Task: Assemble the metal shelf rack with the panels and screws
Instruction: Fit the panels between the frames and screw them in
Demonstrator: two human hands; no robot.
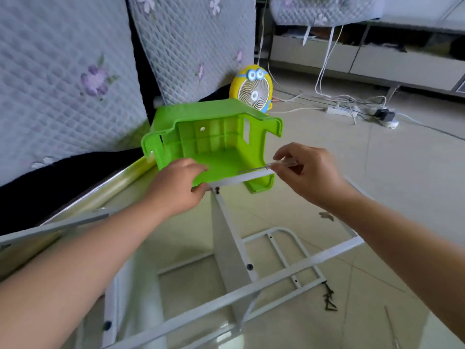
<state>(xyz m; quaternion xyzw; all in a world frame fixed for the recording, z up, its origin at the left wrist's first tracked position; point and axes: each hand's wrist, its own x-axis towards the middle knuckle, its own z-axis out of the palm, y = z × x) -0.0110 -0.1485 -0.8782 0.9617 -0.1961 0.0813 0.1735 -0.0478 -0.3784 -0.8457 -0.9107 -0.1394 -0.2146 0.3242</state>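
Rolled clear sheet (108,190): lying along the rack's left edge, at 9 o'clock of the left hand; not needed for this step.
Left hand (181,190): clamped on the top corner of the metal shelf rack (289,272), fingers curled over the corner, thumb below. Best used as the brace, squeezing panel and rail tight together so the holes line up.
Corner screw (217,189): dark head just at 3 o'clock of the left thumb, seated in the top of the upright panel (226,238). Cannot tell how deep it sits; probably the one to be driven.
Green stool (214,144): tipped on its side at 12 o'clock of the screw, apparently propping the rack's top rail (251,178). Gentle pushing advised, lest it slide.
Screwdriver (286,162): clear handle pinched in the fingertips, thin shaft pointing toward 9 o'clock, tip short of the screw and above the rail. Should be brought down, set square in the head, then turned with steady pressure along the shaft.
Right hand (309,172): closed on the screwdriver handle in a light pinch; a fuller grip likely needed for the final tightening.
Loose screws (330,299): small dark pile on the floor at 5 o'clock of the right hand, beside the rack's lower frame, within reach for later joints.
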